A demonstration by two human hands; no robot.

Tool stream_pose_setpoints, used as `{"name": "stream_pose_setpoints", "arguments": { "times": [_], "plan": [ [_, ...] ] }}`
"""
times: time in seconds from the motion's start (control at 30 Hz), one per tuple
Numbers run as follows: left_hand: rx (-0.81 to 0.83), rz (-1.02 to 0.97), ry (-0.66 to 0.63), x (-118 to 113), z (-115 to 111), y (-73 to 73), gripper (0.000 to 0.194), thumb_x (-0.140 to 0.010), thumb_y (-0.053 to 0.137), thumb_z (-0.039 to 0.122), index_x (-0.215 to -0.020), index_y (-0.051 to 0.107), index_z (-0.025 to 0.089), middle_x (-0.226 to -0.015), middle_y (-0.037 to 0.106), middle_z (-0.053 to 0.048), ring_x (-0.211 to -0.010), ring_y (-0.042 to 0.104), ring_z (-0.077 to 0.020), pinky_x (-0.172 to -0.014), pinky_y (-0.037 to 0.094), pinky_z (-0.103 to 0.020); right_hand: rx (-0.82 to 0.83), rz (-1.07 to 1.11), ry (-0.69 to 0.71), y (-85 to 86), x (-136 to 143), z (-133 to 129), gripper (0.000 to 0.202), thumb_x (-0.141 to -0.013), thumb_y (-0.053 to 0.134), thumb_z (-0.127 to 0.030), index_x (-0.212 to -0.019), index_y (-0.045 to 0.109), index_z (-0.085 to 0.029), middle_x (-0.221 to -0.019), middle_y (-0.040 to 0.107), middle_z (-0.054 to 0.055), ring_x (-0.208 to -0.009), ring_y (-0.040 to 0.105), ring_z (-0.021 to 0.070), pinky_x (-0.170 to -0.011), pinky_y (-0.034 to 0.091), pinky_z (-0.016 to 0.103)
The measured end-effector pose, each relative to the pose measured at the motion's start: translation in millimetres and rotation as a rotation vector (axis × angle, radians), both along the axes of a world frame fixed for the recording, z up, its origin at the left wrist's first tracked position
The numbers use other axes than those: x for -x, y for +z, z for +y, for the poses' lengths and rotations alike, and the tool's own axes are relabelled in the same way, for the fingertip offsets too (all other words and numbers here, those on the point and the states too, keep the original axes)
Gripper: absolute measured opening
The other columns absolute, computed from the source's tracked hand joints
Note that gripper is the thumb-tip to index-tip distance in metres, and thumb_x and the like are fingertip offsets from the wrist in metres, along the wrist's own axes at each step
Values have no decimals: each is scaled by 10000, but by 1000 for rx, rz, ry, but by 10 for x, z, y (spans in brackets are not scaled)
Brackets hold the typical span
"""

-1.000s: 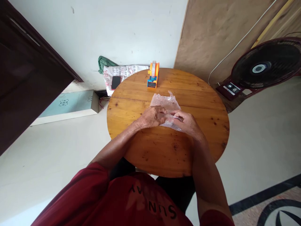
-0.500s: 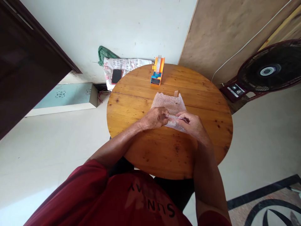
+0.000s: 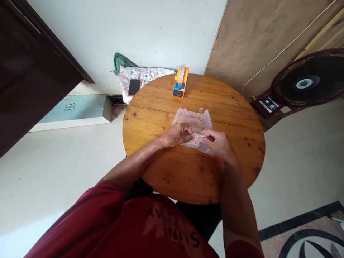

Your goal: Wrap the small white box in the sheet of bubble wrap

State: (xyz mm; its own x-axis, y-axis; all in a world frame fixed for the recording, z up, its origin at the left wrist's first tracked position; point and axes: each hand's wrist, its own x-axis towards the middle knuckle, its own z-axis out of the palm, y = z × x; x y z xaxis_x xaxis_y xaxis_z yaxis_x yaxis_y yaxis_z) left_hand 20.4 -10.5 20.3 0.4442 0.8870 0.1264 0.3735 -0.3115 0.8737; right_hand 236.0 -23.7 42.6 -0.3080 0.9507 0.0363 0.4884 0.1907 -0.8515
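Observation:
A clear bubble wrap sheet (image 3: pixel 194 119) lies on the round wooden table, with a small strip of tape (image 3: pixel 201 110) sticking up at its far edge. Its near part is bunched up between my two hands. My left hand (image 3: pixel 179 134) pinches the bubble wrap from the left, fingers curled in. From the right, my right hand (image 3: pixel 216 140) grips it between thumb and fingers. Whether anything lies inside the wrap I cannot tell. Beyond the sheet stands an orange and blue tape dispenser (image 3: pixel 181 81), out of reach of both hands.
The round wooden table (image 3: pixel 150 123) stands against the wall. Past its far left edge, a phone (image 3: pixel 134 87) rests on a printed white sack (image 3: pixel 126 77) beside a green bag (image 3: pixel 122 61). A black fan (image 3: pixel 319 77) is at the right.
Both hands keep their hold on the bubble wrap and have barely moved. The near edge of the wrap has shifted a little toward me. The view has moved slightly.

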Motion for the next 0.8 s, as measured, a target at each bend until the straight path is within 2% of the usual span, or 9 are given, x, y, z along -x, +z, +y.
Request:
{"name": "stream_pose_setpoints", "arguments": {
  "times": [0.2, 0.37, 0.5, 0.8],
  "plan": [
    [176, -113, -27, 21, 18, -20, 206, -791, 688, 295, -712, 587, 135, -704, 588, 8, -588, 470, -64, -536, 357, -184, 46, 6, -7, -46, 28, 10, 227, -739, 723, -408, -659, 639, -213, -777, 677, 5, -635, 509, 138, -601, 394, 294],
    [198, -125, -24, 21, 35, -34, 202, -745, 713, 296, -707, 599, 134, -694, 599, 9, -585, 481, -66, -539, 365, -187, 73, 3, 0, -23, 53, 11, 256, -730, 727, -416, -627, 612, -212, -723, 647, -6, -629, 488, 134, -583, 365, 284],
    [214, -124, -21, 22, 37, -12, 200, -742, 702, 284, -681, 582, 136, -609, 532, 38, -533, 411, -49, -510, 315, -181, 115, 10, -4, -1, 40, 5, 233, -730, 715, -407, -644, 616, -214, -695, 625, -14, -622, 491, 136, -577, 367, 282],
    [276, -119, -27, 32, 62, -41, 218, -725, 712, 305, -695, 574, 139, -627, 523, 41, -544, 406, -50, -498, 319, -187, 186, -2, -4, -53, 3, 35, 205, -735, 678, -396, -709, 620, -201, -666, 578, -20, -615, 487, 133, -571, 360, 277]
  ]
}}
